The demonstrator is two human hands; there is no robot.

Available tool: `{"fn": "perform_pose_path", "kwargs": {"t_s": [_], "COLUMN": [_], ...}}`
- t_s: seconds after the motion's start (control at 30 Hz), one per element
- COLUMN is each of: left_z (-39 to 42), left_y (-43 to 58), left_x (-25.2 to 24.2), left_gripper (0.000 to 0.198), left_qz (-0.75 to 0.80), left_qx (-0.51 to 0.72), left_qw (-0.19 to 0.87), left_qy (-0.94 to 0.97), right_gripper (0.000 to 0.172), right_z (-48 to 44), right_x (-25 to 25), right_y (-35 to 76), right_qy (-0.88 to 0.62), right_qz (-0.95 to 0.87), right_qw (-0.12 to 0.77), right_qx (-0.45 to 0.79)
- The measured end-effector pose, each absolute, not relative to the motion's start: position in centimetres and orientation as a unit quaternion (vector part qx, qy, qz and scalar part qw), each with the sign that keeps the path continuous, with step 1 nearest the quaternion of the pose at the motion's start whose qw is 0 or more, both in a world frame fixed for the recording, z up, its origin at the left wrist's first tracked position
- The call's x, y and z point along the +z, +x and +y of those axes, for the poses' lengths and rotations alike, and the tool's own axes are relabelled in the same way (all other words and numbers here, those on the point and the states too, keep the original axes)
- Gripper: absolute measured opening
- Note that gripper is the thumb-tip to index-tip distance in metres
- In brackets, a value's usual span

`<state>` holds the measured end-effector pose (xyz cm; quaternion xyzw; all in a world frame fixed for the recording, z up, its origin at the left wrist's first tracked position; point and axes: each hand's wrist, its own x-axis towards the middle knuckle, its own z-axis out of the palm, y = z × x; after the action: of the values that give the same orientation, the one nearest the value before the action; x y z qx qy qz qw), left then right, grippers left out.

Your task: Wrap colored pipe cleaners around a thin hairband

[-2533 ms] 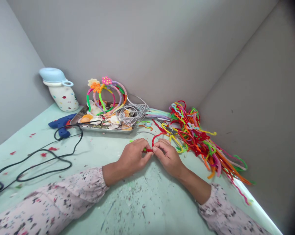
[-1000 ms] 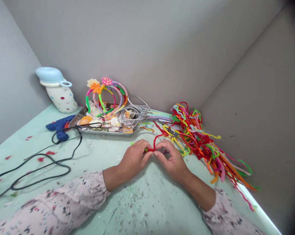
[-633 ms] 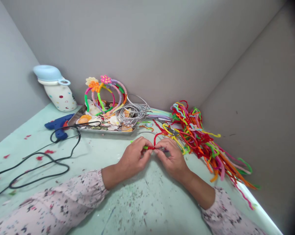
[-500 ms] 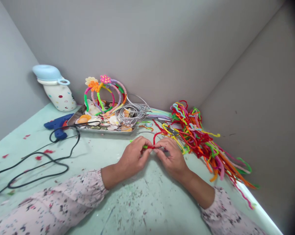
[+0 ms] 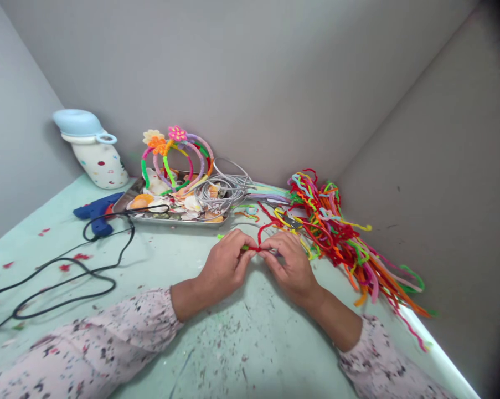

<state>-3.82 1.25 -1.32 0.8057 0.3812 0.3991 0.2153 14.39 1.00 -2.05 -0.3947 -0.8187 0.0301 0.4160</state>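
My left hand (image 5: 225, 263) and my right hand (image 5: 290, 266) meet fingertip to fingertip over the table. Both pinch a thin band wrapped in red pipe cleaner. A free length of the red pipe cleaner (image 5: 259, 236) arches up between my fingertips and away to the right. Bits of bright green show at my left fingers. Behind my hands curves a thin grey wire hoop (image 5: 250, 224), which looks like part of the same band; my fingers hide much of it.
A metal tray (image 5: 183, 223) holds shells, grey wire hoops (image 5: 228, 191) and fuzzy headbands (image 5: 165, 163). A blue glue gun (image 5: 97, 213) with black cord (image 5: 112, 270) and a white bottle (image 5: 102, 163) stand left. Right lie pipe cleaners (image 5: 336, 227) and a metal-jointed tool (image 5: 290, 220).
The view shifts very slightly. My hands keep their pinch at nearly the same spot, and the red pipe cleaner's arch sits a little lower.
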Motion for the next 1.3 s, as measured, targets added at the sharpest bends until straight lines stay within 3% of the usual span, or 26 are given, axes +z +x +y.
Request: {"fn": "perform_pose_path", "kwargs": {"t_s": [1.3], "left_z": [1.19], "left_y": [-3.87], "left_x": [-1.36], "left_gripper": [0.009], "left_qz": [0.37], "left_qx": [0.39], "left_qw": [0.192], "left_qy": [0.821], "right_gripper": [0.003], "right_z": [1.19], "right_x": [-2.42], "right_y": [14.51], "right_qy": [-0.416], "right_qz": [-0.821], "right_qw": [0.383], "right_qx": [0.078]}}
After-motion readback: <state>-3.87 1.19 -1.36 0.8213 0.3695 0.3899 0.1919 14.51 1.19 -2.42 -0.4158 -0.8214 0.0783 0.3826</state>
